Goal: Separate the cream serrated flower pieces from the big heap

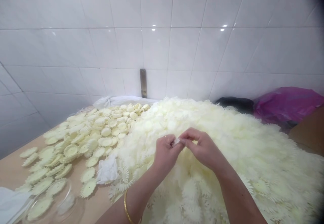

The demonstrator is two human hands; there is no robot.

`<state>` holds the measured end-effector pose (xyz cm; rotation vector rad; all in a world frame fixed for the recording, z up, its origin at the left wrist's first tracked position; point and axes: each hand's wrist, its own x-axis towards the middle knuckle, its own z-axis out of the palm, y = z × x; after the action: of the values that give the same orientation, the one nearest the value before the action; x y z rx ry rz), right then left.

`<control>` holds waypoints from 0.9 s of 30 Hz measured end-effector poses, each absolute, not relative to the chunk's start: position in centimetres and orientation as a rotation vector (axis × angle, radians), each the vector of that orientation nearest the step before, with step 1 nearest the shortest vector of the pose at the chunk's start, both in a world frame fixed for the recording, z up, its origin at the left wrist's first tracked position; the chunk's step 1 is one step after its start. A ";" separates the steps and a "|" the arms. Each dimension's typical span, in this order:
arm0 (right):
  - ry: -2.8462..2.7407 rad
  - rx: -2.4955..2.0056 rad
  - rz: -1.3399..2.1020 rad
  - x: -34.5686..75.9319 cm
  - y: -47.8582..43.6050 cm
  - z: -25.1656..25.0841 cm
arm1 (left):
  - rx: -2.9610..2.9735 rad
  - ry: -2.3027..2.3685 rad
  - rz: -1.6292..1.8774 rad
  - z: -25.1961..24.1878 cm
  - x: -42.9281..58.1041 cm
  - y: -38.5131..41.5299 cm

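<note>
My left hand point(164, 153) and my right hand point(201, 146) meet above a large heap of pale yellow, fringed petal-like pieces point(202, 116). Between the fingertips of both hands is a small whitish piece point(176, 141), mostly covered, so its exact kind does not show. The left fingers are curled round it, and the right thumb and index finger pinch at it. A gold bangle point(126, 205) circles my left wrist. To the left of the hands, many stacked pale yellow scalloped discs point(88, 146) spread over the table.
A crumpled white cloth or tissue point(107, 170) lies left of the heap. A clear round container point(67, 200) stands at the table's point(96, 203) front left, beside white paper point(12, 200). A purple plastic bag point(291, 102) and a black object point(236, 104) sit at the back right, before a tiled wall point(157, 48).
</note>
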<state>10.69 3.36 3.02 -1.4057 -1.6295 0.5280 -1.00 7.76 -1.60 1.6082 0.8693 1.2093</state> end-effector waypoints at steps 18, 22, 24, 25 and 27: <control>-1.539 -1.490 0.405 10.7 3.6 2.8 | 0.925 0.551 0.829 -0.3 -1.3 7.9; -1.501 -1.477 0.353 10.7 3.6 2.9 | 0.945 0.544 0.848 -0.3 -1.4 7.9; -1.463 -1.485 0.318 11.0 3.6 2.8 | 1.007 0.575 0.898 -0.6 -1.5 8.1; -1.445 -1.491 0.308 11.1 3.6 2.8 | 1.040 0.592 0.924 -0.7 -1.5 8.2; -1.416 -1.507 0.314 11.4 3.6 2.8 | 1.093 0.616 0.969 -1.1 -1.6 8.3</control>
<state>11.37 3.63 2.79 -1.5066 -1.4155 0.3138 -1.56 8.33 -1.05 1.0925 0.6163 0.9686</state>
